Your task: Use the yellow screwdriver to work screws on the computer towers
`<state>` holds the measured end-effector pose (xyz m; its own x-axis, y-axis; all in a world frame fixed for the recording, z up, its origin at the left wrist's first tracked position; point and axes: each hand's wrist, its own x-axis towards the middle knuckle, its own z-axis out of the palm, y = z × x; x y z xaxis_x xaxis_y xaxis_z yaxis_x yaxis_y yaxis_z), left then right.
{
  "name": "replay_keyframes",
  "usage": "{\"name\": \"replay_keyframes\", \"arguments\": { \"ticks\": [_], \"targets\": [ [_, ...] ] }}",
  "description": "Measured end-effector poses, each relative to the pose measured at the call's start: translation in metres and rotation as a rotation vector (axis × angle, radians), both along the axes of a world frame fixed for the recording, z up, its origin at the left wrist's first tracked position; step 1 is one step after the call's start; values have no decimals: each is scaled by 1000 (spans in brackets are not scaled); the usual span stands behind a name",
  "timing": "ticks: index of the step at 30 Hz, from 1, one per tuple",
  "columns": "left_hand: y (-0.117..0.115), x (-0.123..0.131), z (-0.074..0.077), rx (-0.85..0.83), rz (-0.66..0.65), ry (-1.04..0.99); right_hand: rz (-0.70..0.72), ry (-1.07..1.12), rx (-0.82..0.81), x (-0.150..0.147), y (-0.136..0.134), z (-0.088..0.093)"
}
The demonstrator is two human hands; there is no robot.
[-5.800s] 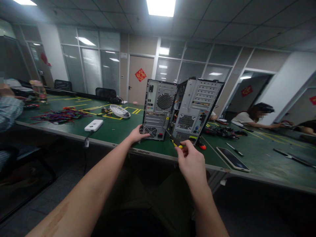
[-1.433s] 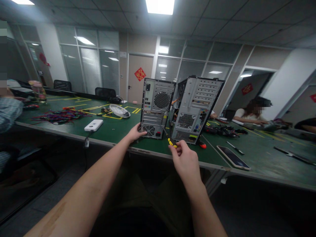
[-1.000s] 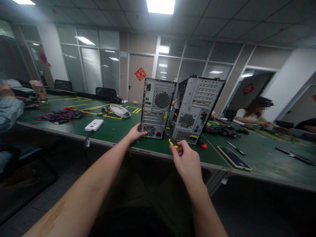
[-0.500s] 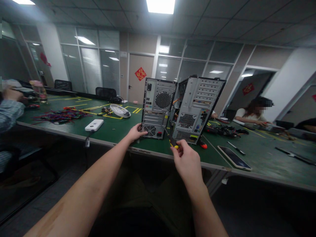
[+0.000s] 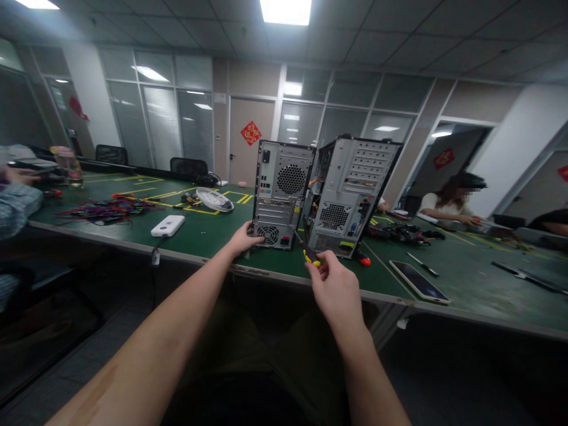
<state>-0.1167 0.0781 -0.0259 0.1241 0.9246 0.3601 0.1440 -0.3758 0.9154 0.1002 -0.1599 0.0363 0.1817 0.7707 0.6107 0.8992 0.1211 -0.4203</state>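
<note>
Two computer tower cases stand upright on the green table (image 5: 208, 234), rear panels facing me. My left hand (image 5: 244, 239) rests against the lower left corner of the left case (image 5: 281, 201), fingers curled on its edge. My right hand (image 5: 333, 285) pinches a yellow-and-black screwdriver (image 5: 309, 255), its tip aimed at the lower right rear edge of the left case, in the gap beside the right case (image 5: 352, 195), which has its side open.
A white power bank (image 5: 167, 225), a small white fan (image 5: 215, 199) and a pile of coloured wires (image 5: 109, 208) lie to the left. A phone (image 5: 419, 282), tools and cables lie to the right. Other people sit at the far left and far right.
My right hand has shifted slightly and turned the screwdriver between its fingers. My left hand stays on the left case. The person at far left moved an arm.
</note>
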Motion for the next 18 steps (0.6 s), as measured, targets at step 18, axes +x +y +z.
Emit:
{"name": "replay_keyframes", "arguments": {
  "ticks": [18],
  "targets": [
    [1, 0, 2, -33, -52, -116, 7, -7, 5, 2, -2, -1]
  ]
}}
